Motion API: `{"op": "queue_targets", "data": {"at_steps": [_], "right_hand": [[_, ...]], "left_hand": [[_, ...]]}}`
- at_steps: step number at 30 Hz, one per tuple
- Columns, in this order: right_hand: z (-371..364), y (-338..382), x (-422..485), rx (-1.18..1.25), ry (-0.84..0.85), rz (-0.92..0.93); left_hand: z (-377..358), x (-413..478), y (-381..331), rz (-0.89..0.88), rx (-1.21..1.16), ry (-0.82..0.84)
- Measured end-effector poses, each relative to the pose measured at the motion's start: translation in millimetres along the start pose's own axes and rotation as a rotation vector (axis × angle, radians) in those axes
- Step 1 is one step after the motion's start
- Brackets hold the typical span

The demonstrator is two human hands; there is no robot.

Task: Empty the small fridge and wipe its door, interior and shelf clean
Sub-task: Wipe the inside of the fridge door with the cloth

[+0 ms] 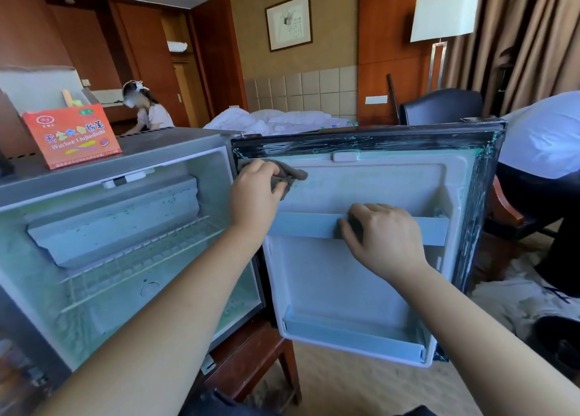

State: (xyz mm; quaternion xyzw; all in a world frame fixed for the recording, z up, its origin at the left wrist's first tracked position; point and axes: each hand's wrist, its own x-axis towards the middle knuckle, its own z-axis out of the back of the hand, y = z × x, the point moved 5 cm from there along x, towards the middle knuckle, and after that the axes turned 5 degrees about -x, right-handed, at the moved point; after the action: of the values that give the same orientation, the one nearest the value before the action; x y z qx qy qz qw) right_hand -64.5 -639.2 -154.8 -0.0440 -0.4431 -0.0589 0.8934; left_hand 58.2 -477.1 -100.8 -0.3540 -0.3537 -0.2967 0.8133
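a red box (72, 134) with printed lettering stands on top of the fridge (175, 139) at far left. the fridge is open. its white cavity holds a freezer box (116, 224) up top and a wire shelf (141, 252) just under it, and greenish specks mark the walls. the fridge sits on a dark wooden surface (251, 353) over beige carpet (361, 390).

the left hand (255, 189) is at the upper hinge-side corner of the door (361, 277). its fingers are curled tight round a bunched grey cloth (293, 174), which presses against the door's inner face. the door stands swung wide to the right, its dark gasket smeared with pale green. a rail (301, 225) runs across the door's middle. the right hand (381, 236) grips it, fingers close together and hooked over its top edge, thumb on its front. a bin (354, 337) sits at the foot of the door.

behind the fridge a person (147, 108) bends forward. further right are a bed (282, 117) with rumpled white linen, a framed picture (288, 21) on the wall, a floor lamp (444, 13), a dark chair (442, 103) and a brown curtain (533, 39). a second person (546, 133) in a white top is at the right edge.

count: two hands, one cloth, one box, one shelf, one rail, one bin, two other people, one lamp, one picture.
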Motion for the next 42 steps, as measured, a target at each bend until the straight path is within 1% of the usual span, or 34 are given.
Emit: {"op": "queue_targets", "data": {"at_steps": [3, 5, 7, 9, 11, 12, 14, 16, 18, 20, 22, 24, 27, 29, 33, 35, 37, 39, 42], "right_hand": [[0, 0, 1, -0.008, -0.005, -0.013], [1, 2, 1, -0.017, -0.007, -0.021], [2, 2, 1, -0.024, -0.011, -0.020], [2, 0, 1, -0.009, -0.012, -0.004], [2, -3, 1, 0.000, -0.003, 0.005], [2, -4, 1, 0.003, 0.004, 0.004], [3, -5, 1, 0.013, 0.011, 0.007], [4, -3, -1, 0.014, 0.006, 0.010], [5, 1, -3, 0.016, -0.018, 0.011], [6, 5, -5, 0.014, -0.039, 0.011], [6, 8, -7, 0.010, -0.046, 0.017], [6, 8, -8, 0.012, -0.044, 0.026], [6, 5, -7, 0.009, -0.036, 0.028], [7, 5, -7, 0.013, -0.027, 0.025], [7, 8, -7, 0.000, -0.016, 0.019], [8, 10, -8, -0.011, -0.018, 0.020], [8, 12, -10, -0.012, -0.013, 0.024], [9, 13, -11, -0.014, -0.018, 0.031], [8, 13, -11, -0.003, -0.021, 0.049]], "left_hand": [[-3, 0, -7, 0.042, 0.026, 0.011], [-11, -3, -20, 0.036, -0.020, 0.061], [-27, -7, -38, 0.042, -0.131, 0.164], [-45, -11, -51, 0.084, -0.211, 0.304], [-54, -11, -55, 0.124, -0.218, 0.397], [-55, -9, -54, 0.113, -0.195, 0.418], [-47, -6, -49, 0.056, -0.113, 0.415], [-29, -2, -33, 0.034, -0.060, 0.334], [-8, 2, -14, 0.060, -0.052, 0.226], [5, 6, -7, 0.030, 0.035, 0.178], [9, 7, -11, -0.004, 0.161, 0.178], [9, 5, -17, 0.005, 0.280, 0.204], [8, -3, -22, -0.009, 0.462, 0.290], [12, -6, -20, 0.021, 0.454, 0.365], [12, -8, -11, 0.049, 0.376, 0.568], [8, -15, -9, 0.075, 0.286, 0.646], [4, -24, -7, 0.078, 0.214, 0.642], [2, -28, -8, 0.036, 0.209, 0.606], [4, -26, -7, -0.024, 0.188, 0.616]]}}
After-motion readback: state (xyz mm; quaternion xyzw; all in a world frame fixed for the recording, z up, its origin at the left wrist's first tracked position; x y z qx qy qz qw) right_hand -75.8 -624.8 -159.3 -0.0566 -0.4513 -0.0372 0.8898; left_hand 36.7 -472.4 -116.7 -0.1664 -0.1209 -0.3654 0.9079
